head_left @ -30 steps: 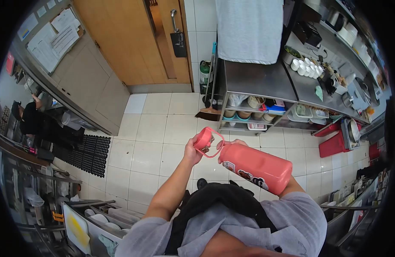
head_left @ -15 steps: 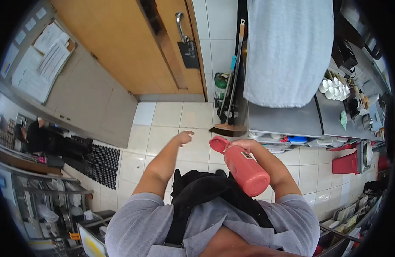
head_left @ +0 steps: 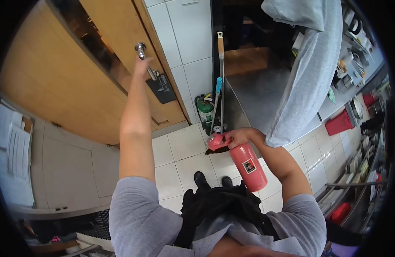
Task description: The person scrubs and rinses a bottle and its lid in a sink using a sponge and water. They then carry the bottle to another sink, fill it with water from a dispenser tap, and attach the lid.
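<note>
My left hand (head_left: 141, 67), arm stretched forward, is closed around the metal handle (head_left: 140, 48) of a wooden door (head_left: 92, 81). A dark sign (head_left: 164, 89) hangs just below that handle. My right hand (head_left: 239, 136) grips a pink-red bottle (head_left: 250, 169) by its neck. The bottle's lid (head_left: 216, 141) is flipped open on the side toward the door, and its body tilts down toward my apron (head_left: 223, 205). A small label shows on the bottle's side. A pale blue towel (head_left: 306, 81) hangs close to my right forearm.
Against the tiled wall stand a green cylinder (head_left: 204, 108) and a long-handled broom (head_left: 221, 77). A steel counter (head_left: 266, 100) runs along the right, with a red bin (head_left: 339, 122) beyond it. Grey cabinets (head_left: 69, 162) are on the left.
My left hand has reached forward from above the floor onto the door handle. The view has turned and come nearer the door. The bottle has rotated so its label shows.
</note>
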`<action>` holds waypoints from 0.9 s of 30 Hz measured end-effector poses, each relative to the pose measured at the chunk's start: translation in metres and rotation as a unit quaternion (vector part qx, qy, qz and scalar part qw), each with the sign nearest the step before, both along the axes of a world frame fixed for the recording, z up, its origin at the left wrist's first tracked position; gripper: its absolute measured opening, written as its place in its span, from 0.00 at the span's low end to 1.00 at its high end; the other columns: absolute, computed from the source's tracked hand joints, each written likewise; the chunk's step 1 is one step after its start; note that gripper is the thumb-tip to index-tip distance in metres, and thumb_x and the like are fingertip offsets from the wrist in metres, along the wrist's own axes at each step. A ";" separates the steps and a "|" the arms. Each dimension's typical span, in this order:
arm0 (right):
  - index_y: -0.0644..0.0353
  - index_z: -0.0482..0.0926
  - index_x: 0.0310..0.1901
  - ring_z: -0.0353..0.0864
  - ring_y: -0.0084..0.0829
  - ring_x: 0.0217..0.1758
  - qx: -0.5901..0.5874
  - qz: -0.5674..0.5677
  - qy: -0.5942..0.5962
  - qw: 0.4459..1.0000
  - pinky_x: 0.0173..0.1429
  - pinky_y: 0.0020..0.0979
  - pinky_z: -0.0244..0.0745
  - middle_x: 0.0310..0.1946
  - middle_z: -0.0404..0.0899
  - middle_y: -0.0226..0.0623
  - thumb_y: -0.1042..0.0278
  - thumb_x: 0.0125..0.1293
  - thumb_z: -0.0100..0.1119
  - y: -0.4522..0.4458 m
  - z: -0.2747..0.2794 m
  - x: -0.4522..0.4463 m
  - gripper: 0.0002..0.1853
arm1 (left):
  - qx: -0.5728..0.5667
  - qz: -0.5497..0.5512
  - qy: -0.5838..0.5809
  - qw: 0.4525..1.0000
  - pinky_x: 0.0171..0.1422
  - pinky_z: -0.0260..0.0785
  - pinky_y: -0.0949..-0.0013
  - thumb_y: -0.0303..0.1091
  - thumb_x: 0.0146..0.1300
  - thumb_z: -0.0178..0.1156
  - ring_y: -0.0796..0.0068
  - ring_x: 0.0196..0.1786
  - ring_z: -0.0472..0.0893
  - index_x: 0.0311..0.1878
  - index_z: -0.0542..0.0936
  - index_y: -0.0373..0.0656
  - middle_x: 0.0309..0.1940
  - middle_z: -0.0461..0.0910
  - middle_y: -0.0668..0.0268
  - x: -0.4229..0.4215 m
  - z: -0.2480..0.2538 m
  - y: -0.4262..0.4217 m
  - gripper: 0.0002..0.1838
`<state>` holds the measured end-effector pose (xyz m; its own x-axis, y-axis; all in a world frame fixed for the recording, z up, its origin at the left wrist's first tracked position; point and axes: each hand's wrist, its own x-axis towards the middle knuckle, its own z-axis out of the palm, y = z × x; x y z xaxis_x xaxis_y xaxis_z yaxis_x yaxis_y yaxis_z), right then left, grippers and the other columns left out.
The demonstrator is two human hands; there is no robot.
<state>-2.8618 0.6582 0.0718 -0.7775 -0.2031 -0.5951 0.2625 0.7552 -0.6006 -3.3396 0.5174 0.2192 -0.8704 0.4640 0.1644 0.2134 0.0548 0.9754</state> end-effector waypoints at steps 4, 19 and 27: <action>0.42 0.77 0.58 0.80 0.48 0.54 0.139 -0.053 0.074 0.986 0.57 0.45 0.77 0.50 0.78 0.46 0.49 0.54 0.66 -0.056 0.017 0.034 0.28 | -0.019 0.062 0.057 0.996 0.39 0.65 0.65 0.33 0.58 0.67 0.74 0.35 0.72 0.49 0.69 0.48 0.33 0.71 0.71 0.010 -0.018 0.007 0.19; 0.45 0.70 0.65 0.71 0.57 0.65 0.210 -0.099 0.084 0.969 0.63 0.52 0.76 0.65 0.67 0.52 0.45 0.50 0.71 -0.075 -0.060 0.094 0.40 | 0.069 -0.015 -0.020 0.997 0.40 0.71 0.68 0.36 0.67 0.65 0.77 0.29 0.73 0.37 0.74 0.38 0.25 0.73 0.67 0.240 -0.020 -0.258 0.12; 0.48 0.70 0.63 0.73 0.56 0.63 0.188 -0.105 0.148 0.965 0.63 0.51 0.76 0.59 0.69 0.51 0.47 0.48 0.72 -0.073 -0.065 0.070 0.40 | 0.066 0.058 -0.118 0.989 0.43 0.74 0.65 0.28 0.59 0.65 0.77 0.29 0.72 0.43 0.75 0.37 0.27 0.74 0.68 0.360 -0.007 -0.483 0.11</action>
<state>-2.7916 0.5849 0.0073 -0.9250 0.1653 -0.3422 0.2932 0.8832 -0.3659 -2.9795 0.0346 0.2124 -0.9376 0.3476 0.0026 -0.0215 -0.0654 0.9976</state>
